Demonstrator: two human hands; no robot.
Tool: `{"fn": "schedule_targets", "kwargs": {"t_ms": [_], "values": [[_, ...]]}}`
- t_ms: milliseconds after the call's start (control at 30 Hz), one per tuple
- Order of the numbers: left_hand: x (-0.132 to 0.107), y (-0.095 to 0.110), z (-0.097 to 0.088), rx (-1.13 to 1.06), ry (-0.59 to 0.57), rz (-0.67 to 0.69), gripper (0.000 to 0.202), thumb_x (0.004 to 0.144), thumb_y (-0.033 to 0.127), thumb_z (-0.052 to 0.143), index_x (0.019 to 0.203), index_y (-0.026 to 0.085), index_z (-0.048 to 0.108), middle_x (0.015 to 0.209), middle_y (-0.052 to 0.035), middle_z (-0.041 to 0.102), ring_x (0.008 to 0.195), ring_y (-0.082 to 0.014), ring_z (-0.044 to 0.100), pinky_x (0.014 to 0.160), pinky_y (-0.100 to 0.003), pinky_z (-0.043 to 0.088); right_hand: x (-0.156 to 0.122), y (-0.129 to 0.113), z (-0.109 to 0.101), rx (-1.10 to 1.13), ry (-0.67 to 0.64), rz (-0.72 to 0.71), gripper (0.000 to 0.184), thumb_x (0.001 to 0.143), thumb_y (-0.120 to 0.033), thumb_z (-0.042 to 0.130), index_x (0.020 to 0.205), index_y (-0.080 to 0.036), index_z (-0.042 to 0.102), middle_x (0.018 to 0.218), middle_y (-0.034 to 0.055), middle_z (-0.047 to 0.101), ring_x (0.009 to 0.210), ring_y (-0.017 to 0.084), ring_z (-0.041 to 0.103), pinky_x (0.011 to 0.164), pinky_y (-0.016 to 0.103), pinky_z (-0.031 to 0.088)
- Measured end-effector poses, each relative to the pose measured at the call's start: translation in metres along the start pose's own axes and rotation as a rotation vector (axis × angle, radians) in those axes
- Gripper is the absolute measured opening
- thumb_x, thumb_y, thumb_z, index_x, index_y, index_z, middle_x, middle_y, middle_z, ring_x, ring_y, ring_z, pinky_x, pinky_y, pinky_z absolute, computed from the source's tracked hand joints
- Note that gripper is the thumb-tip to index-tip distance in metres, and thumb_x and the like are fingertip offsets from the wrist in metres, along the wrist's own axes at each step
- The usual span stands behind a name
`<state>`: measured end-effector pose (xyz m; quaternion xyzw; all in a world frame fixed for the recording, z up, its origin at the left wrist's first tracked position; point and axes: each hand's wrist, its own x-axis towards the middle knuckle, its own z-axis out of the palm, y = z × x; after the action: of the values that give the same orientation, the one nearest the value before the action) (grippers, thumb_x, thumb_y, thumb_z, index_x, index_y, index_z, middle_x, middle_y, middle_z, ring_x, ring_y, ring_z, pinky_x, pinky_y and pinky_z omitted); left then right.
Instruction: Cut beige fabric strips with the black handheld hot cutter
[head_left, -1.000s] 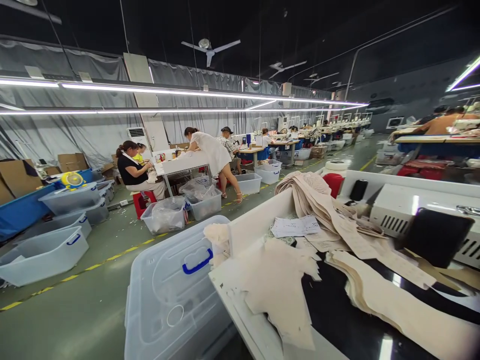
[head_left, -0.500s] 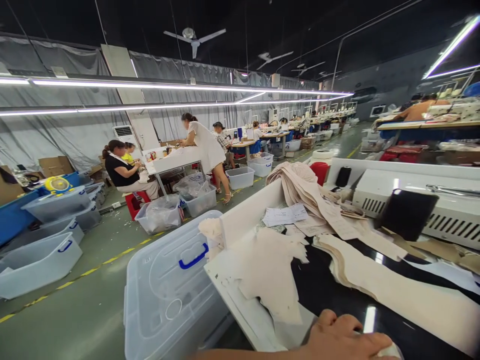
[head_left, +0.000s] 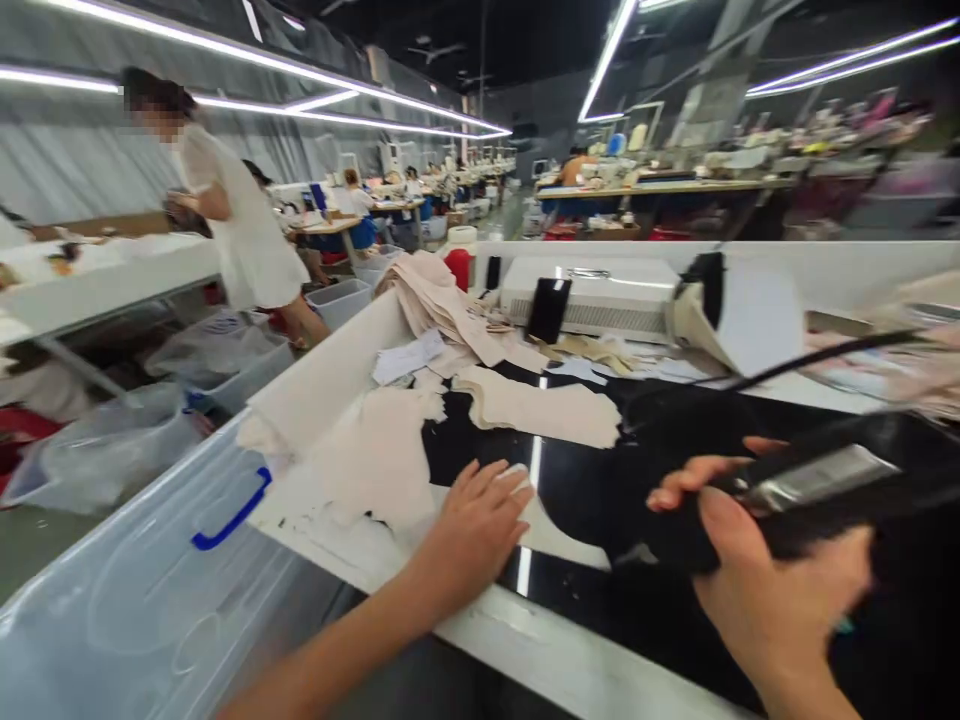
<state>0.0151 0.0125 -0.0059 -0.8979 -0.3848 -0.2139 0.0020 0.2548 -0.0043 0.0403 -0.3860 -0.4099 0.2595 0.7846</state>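
My left hand (head_left: 484,525) lies palm down with its fingers stretched over a pale fabric piece (head_left: 566,540) on the glossy black tabletop (head_left: 570,490). Something white shows by its fingertips; I cannot make out what. To the right, my right hand (head_left: 787,600) is wrapped round a black corded tool (head_left: 825,480) with a silvery metal plate, blurred by motion. Its exact kind is unclear. A stack of cream fabric pieces (head_left: 540,405) lies beyond my left hand, and a ragged cream cloth (head_left: 382,450) to its left.
Long cream cloth strips (head_left: 442,305) drape over the table's left wall. A white vented machine (head_left: 592,290) stands at the back, a dark phone-like slab (head_left: 549,310) before it. Left of the table is a clear plastic bin (head_left: 142,590). A person in white (head_left: 240,220) stands beyond.
My view has swung right and down toward the table. My right hand with the black corded tool has come into view. My left hand still rests on the pale fabric.
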Motion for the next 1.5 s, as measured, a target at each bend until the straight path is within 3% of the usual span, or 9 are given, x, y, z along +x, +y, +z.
{"fn": "schedule_targets", "kwargs": {"t_ms": [67,167,300,467,767,1500], "values": [[-0.004,0.001,-0.004,-0.042,0.048,0.089,0.031,0.114,0.019,0.05,0.141,0.019,0.065,0.141,-0.0095,0.073,0.139,-0.0236,0.064,0.126,-0.052,0.049,-0.003,-0.002,-0.001,-0.038,0.013,-0.015,0.047,0.083,-0.035,0.096,0.121,-0.032,0.067,0.084,-0.0033,0.072,0.064,0.018,0.069,0.066,0.037,0.061],[-0.007,0.009,-0.007,-0.111,0.082,0.22,0.027,0.112,0.012,0.05,0.131,0.018,0.069,0.125,-0.0075,0.077,0.122,-0.0202,0.071,0.122,-0.045,0.053,-0.008,-0.007,0.007,-0.043,-0.031,-0.057,0.045,0.089,-0.035,0.091,0.124,-0.031,0.063,0.085,-0.0044,0.071,0.064,0.016,0.068,0.064,0.034,0.059],[-0.004,0.022,-0.004,-0.14,0.065,0.291,0.024,0.114,0.015,0.049,0.127,0.017,0.069,0.117,-0.0062,0.077,0.113,-0.0192,0.073,0.116,-0.042,0.057,-0.011,-0.012,0.014,-0.019,-0.049,-0.082,0.043,0.091,-0.031,0.088,0.125,-0.029,0.061,0.086,-0.0043,0.071,0.064,0.016,0.068,0.063,0.033,0.059],[0.006,0.028,0.005,-0.141,0.008,0.309,0.023,0.113,0.024,0.056,0.133,0.018,0.066,0.12,-0.0074,0.074,0.115,-0.0233,0.071,0.117,-0.047,0.056,-0.009,-0.008,0.017,-0.008,-0.045,-0.086,0.044,0.09,-0.025,0.085,0.126,-0.029,0.06,0.087,-0.0047,0.071,0.064,0.015,0.067,0.062,0.032,0.061],[0.012,0.031,0.01,-0.119,-0.04,0.282,0.029,0.108,0.029,0.07,0.134,0.018,0.067,0.12,-0.0068,0.073,0.115,-0.0239,0.071,0.118,-0.048,0.055,-0.007,0.002,0.022,-0.002,-0.048,-0.097,0.046,0.086,-0.014,0.081,0.125,-0.029,0.061,0.087,-0.0057,0.072,0.063,0.014,0.068,0.06,0.03,0.061],[0.011,0.028,0.008,-0.104,-0.085,0.242,0.027,0.11,0.026,0.063,0.136,0.02,0.064,0.125,-0.0074,0.073,0.117,-0.0244,0.07,0.118,-0.05,0.054,-0.004,0.004,0.022,-0.061,-0.029,-0.1,0.045,0.087,-0.02,0.083,0.125,-0.029,0.061,0.087,-0.005,0.072,0.063,0.014,0.066,0.059,0.03,0.062]]}}
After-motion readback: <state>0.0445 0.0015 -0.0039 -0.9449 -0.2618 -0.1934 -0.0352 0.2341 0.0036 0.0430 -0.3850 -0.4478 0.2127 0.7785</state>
